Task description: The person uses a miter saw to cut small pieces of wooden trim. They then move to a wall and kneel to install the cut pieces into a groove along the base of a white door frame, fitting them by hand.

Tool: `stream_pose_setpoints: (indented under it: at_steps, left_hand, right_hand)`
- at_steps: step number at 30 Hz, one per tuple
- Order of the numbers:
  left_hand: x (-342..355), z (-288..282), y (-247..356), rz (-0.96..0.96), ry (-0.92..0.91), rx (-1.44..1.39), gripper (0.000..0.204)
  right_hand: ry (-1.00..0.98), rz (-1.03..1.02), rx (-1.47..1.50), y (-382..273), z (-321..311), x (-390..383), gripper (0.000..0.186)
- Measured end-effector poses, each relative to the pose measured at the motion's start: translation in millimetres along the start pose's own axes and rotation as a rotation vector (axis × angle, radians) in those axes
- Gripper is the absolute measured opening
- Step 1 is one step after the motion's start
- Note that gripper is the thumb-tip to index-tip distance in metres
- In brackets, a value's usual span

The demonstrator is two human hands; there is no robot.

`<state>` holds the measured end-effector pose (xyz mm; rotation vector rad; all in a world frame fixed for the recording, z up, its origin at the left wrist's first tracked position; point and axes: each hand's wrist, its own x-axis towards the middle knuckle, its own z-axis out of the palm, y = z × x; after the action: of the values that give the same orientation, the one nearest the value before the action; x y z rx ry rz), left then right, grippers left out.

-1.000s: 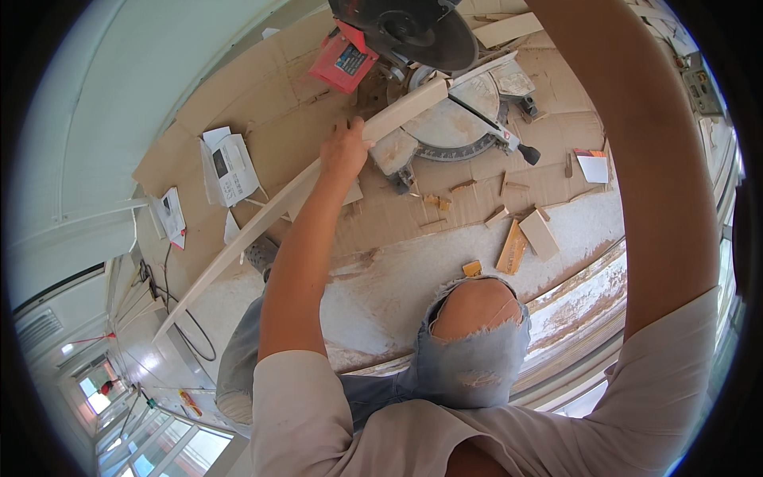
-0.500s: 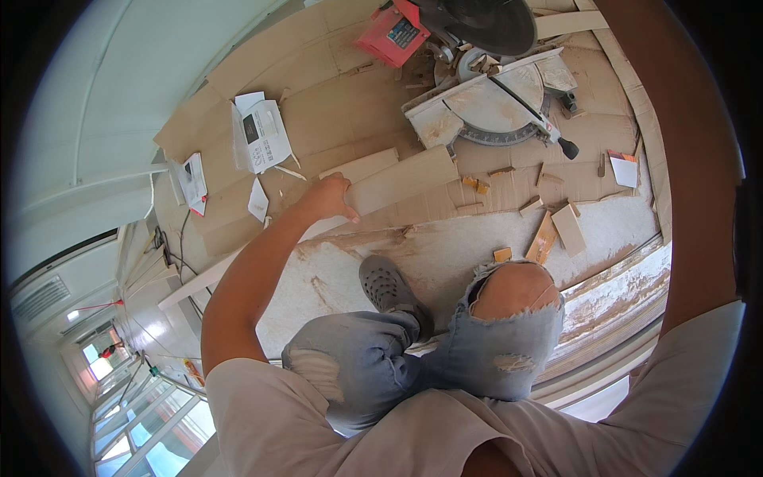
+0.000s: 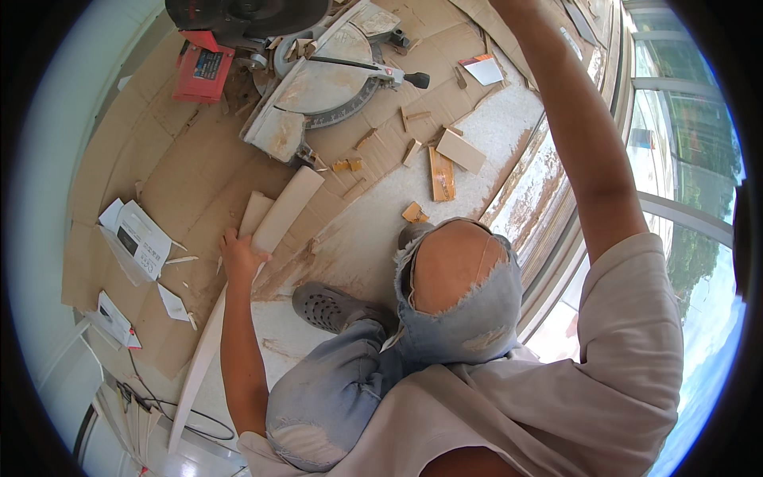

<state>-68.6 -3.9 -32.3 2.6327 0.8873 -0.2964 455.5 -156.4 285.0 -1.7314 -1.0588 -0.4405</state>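
My left hand (image 3: 242,254) is wrapped around a long, pale wooden board (image 3: 290,208), thumb on the near side. The board slants across the cardboard, and one end lies close to the fence of a mitre saw (image 3: 326,91). A shorter offcut (image 3: 255,210) lies against the board, just beyond my fingers. My right forearm (image 3: 584,135) reaches up past the top edge, so the right hand itself is out of the picture. The saw's dark round guard (image 3: 246,17) and red housing (image 3: 202,73) are at the upper left.
Wood offcuts (image 3: 461,151) and an orange-brown block (image 3: 442,175) lie beyond my bent knee. Torn white boxes (image 3: 141,237) and paper scraps sit on the cardboard (image 3: 187,159) at left. A black cable (image 3: 208,429) coils at lower left. Windows line the right side.
The view has swung to the right, so the saw and board appear further left. My left hand still grips the board. The right forearm shows further left at the top.
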Motion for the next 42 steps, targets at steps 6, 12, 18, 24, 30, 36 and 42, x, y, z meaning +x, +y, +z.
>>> stream_pose_setpoints:
  at_steps: [6,12,18,24,30,36,42]
  left_hand:
    - [-8,6,7,-0.01,0.002,-0.05,0.047]
    - [-21,12,4,0.024,0.064,0.012,0.046]
    - [-35,1,13,0.038,-0.036,-0.078,0.043]
    - [-47,-91,27,0.117,-0.269,-0.418,0.052]
    - [-81,-243,27,-0.289,-0.482,-0.728,0.049]
    - [-125,-402,67,-0.3,-0.529,-0.741,0.056]
    - [-192,-561,215,-0.164,-0.572,-0.847,0.05]
  right_hand:
    - [-0.788,0.777,-0.658,121,-113,-310,0.047]
    - [-0.939,0.856,-0.72,127,-105,-385,0.065]
    - [-1.071,1.145,-0.63,121,-100,-370,0.056]
    - [-0.876,1.199,-0.609,107,-145,-370,0.052]
    - [-0.935,1.357,-0.579,23,-237,-326,0.053]
    - [-1.088,1.525,-0.5,-128,-304,-219,0.056]
    - [-0.976,1.593,-0.336,-280,-386,-186,0.056]
